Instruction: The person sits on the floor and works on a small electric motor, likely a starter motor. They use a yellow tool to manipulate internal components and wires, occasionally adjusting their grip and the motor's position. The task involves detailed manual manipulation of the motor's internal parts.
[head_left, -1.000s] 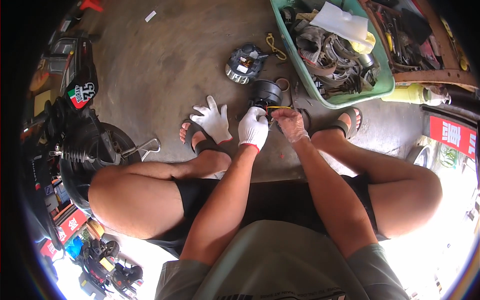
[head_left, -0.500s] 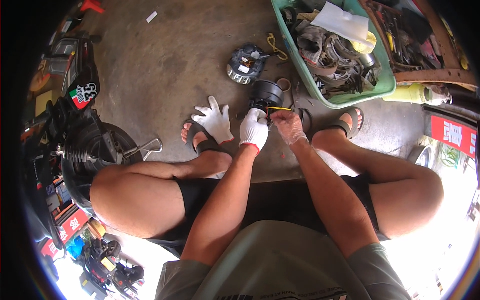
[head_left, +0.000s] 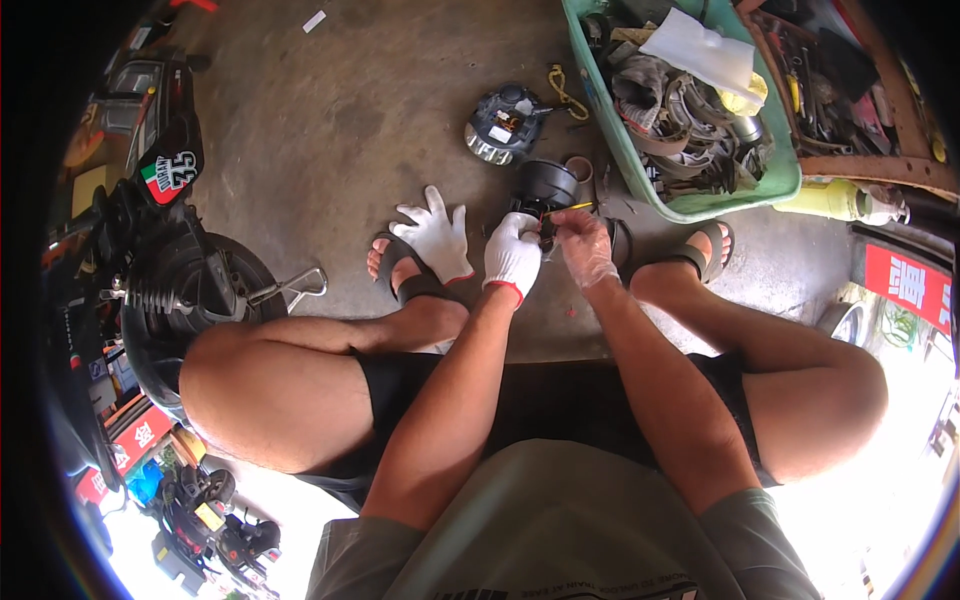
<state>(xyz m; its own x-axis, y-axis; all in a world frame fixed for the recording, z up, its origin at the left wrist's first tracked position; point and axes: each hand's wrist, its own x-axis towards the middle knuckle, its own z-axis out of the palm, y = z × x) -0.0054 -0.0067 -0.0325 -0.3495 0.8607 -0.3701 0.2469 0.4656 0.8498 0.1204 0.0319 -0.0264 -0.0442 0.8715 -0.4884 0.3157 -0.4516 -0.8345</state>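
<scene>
The left hand point(head_left: 513, 250), in a white knitted glove with a red cuff, is curled closed around the narrow near end of a round, matte-black housing with ribbed sides point(head_left: 549, 182), which sits just beyond its knuckles. The right hand point(head_left: 585, 245), in a thin see-through plastic glove, has its fingertips drawn together right beside that end — whether anything is pinched between them cannot be told. A thin yellow strip point(head_left: 582, 207) shows just past the right fingers. The work in hand looks like fine handling at the housing's end; the next move would seem to call for a steady left hold and small, careful motions of the right fingertips. Left of the left hand lies a loose white knitted glove with a red edge point(head_left: 438, 240). Beyond both hands is a black rounded unit with a shiny scalloped rim point(head_left: 515, 105), bearing a white label too small to read. Farther right of the right hand hangs a red panel with large white characters point(head_left: 880, 262); far left of the left hand, a black motorbike panel point(head_left: 180, 125) carries white lettering, a number and a green-white-red patch.
</scene>
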